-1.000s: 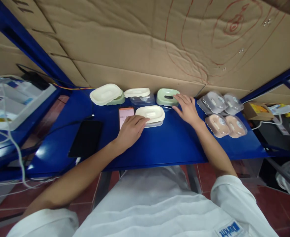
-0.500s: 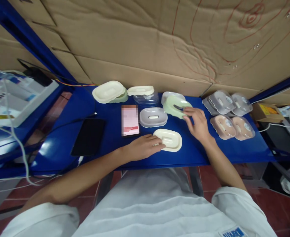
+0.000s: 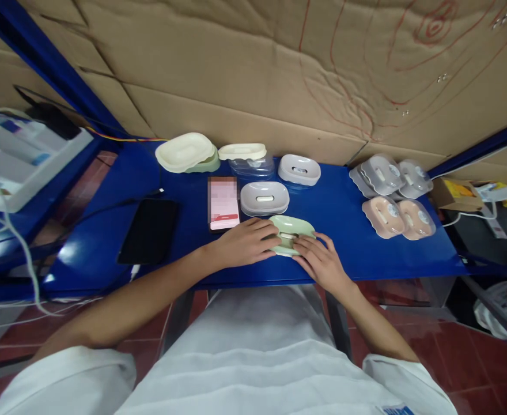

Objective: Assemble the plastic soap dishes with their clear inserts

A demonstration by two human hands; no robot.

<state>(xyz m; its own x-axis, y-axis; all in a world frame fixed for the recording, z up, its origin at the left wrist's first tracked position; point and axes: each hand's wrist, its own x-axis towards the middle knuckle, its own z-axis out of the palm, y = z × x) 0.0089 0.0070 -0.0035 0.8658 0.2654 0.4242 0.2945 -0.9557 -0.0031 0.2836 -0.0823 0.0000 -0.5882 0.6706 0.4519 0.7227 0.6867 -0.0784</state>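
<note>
A pale green soap dish (image 3: 294, 223) lies near the table's front edge, where the cream dish lay; the cream one is hidden from sight. My left hand (image 3: 253, 242) grips the green dish's left end, with its fingertips over the rim. On the right end, my right hand (image 3: 320, 259) holds the rim with curled fingers. Just behind them sits a grey soap dish (image 3: 264, 198). Another grey soap dish (image 3: 299, 169) stands farther back on a clear piece.
Cream dishes (image 3: 184, 152) are stacked at the back left, near a cream tray (image 3: 242, 151) on clear lids (image 3: 253, 168). A lit phone (image 3: 223, 204) and a dark tablet (image 3: 148, 231) lie left. Covered grey dishes (image 3: 383, 173) and peach dishes (image 3: 383, 217) stand right.
My right hand has brought the green dish from the back grey dish towards me, over the cream dish's spot. The left hand has stayed there and now holds the green dish.
</note>
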